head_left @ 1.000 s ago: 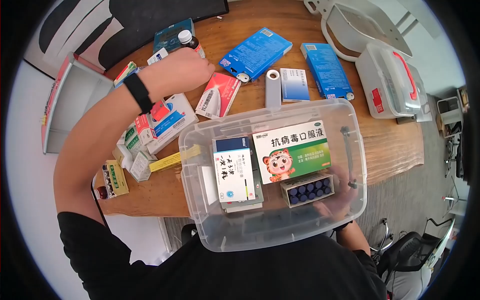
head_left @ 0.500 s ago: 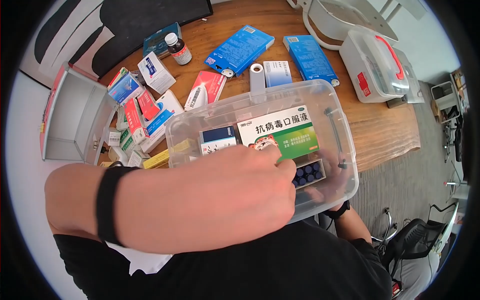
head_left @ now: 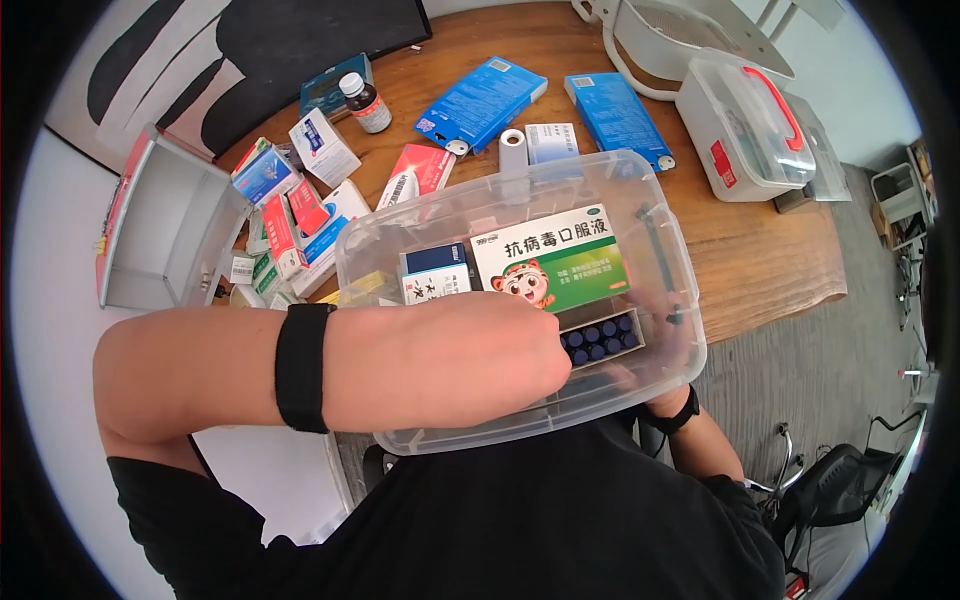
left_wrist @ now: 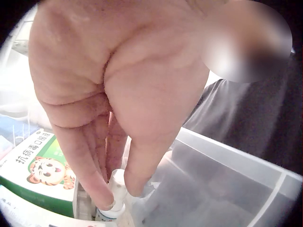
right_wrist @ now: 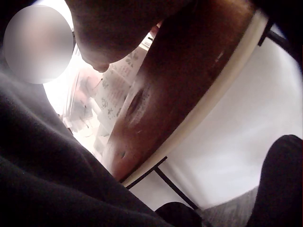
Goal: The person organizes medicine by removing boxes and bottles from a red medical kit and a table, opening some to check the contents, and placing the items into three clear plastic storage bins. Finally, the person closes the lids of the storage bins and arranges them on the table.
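Observation:
A clear plastic bin (head_left: 400, 440) spans the table's front edge, tilted towards the body. My left hand (head_left: 470, 350) reaches down into it. In the left wrist view, that hand's thumb and fingers pinch a small white bottle (left_wrist: 119, 183) by its narrow top. Beside it in the bin are a white-and-green box with a tiger picture (head_left: 590, 280), a white box with a dark blue end (head_left: 436, 270) and an open carton of dark-capped vials (head_left: 602, 340). My right hand (head_left: 665, 402) grips the bin's lower right side from outside, partly seen through the plastic.
Medicine boxes (head_left: 325, 150) are heaped at the table's left, near an open white case (head_left: 165, 235). Behind the bin stand a brown bottle (head_left: 370, 112), two blue boxes (head_left: 485, 100) and a grey-white cylinder (head_left: 513, 152). A lidded box with a red handle (head_left: 745, 130) is at the right.
My left hand has come from beside the brown bottle at the back of the table across into the bin. The bin has shifted slightly up and left in view; my right hand stays at its side.

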Motion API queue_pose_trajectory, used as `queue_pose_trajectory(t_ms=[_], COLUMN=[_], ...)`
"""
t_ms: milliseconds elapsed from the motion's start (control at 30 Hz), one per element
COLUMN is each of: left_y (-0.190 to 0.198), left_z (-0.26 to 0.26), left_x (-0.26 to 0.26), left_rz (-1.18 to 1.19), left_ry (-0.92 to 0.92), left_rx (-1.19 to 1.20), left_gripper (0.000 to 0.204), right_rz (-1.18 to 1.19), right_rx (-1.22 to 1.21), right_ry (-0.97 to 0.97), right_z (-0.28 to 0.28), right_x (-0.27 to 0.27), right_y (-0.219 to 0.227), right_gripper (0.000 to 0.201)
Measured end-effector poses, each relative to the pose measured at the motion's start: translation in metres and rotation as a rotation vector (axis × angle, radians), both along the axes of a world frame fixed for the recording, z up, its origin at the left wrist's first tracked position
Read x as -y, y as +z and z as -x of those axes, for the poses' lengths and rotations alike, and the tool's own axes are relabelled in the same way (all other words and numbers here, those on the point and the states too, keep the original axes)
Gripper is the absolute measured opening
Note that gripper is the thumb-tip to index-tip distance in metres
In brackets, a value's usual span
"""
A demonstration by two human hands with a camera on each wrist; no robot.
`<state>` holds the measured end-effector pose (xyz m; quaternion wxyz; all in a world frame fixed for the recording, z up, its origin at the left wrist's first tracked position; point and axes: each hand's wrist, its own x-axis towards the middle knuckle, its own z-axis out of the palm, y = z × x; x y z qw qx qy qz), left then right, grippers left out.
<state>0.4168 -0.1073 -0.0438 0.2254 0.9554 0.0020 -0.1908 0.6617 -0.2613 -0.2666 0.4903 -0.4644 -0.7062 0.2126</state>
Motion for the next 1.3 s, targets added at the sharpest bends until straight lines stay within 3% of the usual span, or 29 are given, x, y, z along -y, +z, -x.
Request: queue_pose_trajectory(t_ms=[67, 100, 167, 233, 367, 467, 533, 600, 667, 800, 900, 967, 1067, 1133, 1300], left_y=[-0.008, -0.007, -0.005, 0.017, 0.044, 0.046, 0.038, -0.019, -0.075, -0.103, -0.116, -0.134, -0.156, -0.152, -0.160], left_z=[0.010, 0.013, 0.015, 0.021, 0.047, 0.097, 0.141, 0.189, 0.194, 0.179, 0.159, 0.155, 0.154, 0.151, 0.151], left_x=[-0.005, -0.004, 0.001, 0.000, 0.012, 0.031, 0.045, 0.044, 0.073, 0.094, 0.107, 0.111, 0.103, 0.098, 0.096], left_rz=[0.167, 0.149, 0.089, 0.048, -0.030, -0.147, -0.173, 0.126, 0.211, 0.061, 0.183, 0.394, 0.402, 0.456, 0.406], left_ry=[-0.013, 0.009, 0.034, 0.039, 0.112, 0.268, 0.464, 0.626, 1.103, 1.007, 1.060, 1.153, 1.119, 1.132, 1.113], left_rx=[0.293, 0.284, 0.281, 0.216, 0.163, 0.660, 0.759, 1.073, 1.219, 1.041, 1.019, 0.891, 0.913, 0.796, 0.807], left_gripper=[0.014, 0.014, 0.018, 0.017, 0.022, 0.039, 0.039, 0.059, 0.060, 0.065, 0.068, 0.068, 0.063, 0.063, 0.063], right_rz=[0.062, 0.048, 0.267, 0.096, 0.034, 0.027, 0.005, 0.021, 0.011, 0.011, 0.053, -0.042, 0.040, 0.054, -0.029], right_rx=[-0.034, -0.045, -0.374, -0.122, 0.041, -0.017, -0.050, -0.050, -0.036, 0.232, 0.230, 0.121, 0.503, 0.519, 0.472], right_ry=[-0.039, -0.014, -0.068, -0.156, -0.174, -0.177, -0.184, -0.181, -0.175, -0.208, -0.032, -0.010, -0.155, -0.160, -0.190], right_z=[-0.006, -0.004, 0.003, -0.006, -0.017, -0.018, -0.015, -0.015, -0.015, -0.034, -0.044, -0.041, -0.034, -0.034, -0.023], right_x=[0.005, 0.007, 0.011, 0.014, 0.017, 0.019, 0.018, 0.020, 0.019, 0.030, 0.028, 0.030, 0.028, 0.030, 0.022], right_y=[-0.012, -0.010, -0.005, -0.020, -0.025, -0.024, -0.029, -0.023, -0.024, -0.033, -0.025, -0.040, -0.010, -0.013, -0.011], right_gripper=[0.137, 0.137, 0.135, 0.131, 0.134, 0.133, 0.131, 0.131, 0.130, 0.129, 0.128, 0.122, 0.117, 0.119, 0.121])
